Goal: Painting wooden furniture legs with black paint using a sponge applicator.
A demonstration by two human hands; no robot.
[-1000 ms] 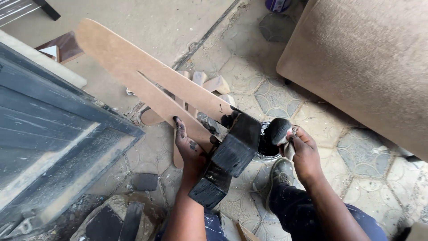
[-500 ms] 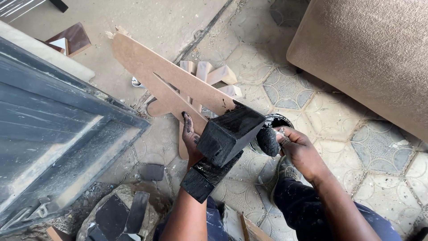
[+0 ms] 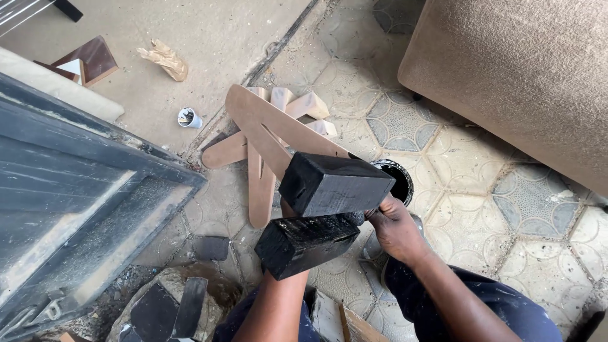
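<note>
Black-painted wooden chair leg assembly (image 3: 329, 209): right hand (image 3: 396, 228) fingers clamp it beside the paint can (image 3: 396, 180); left hand hidden; grip steadily.

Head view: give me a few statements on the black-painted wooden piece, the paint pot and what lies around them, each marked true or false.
1. The right hand is at the end of the black-painted wooden piece. True.
2. The round pot of black paint stands on a workbench. False: it stands on the patterned tile floor.
3. Unpainted wooden pieces lie on the floor beyond the black piece. True.
4. The left hand is in plain view, open and empty. False: the black piece hides it; only the forearm shows.
5. The crumpled brown paper lies inside the pot. False: it lies on the bare concrete, well apart.
</note>
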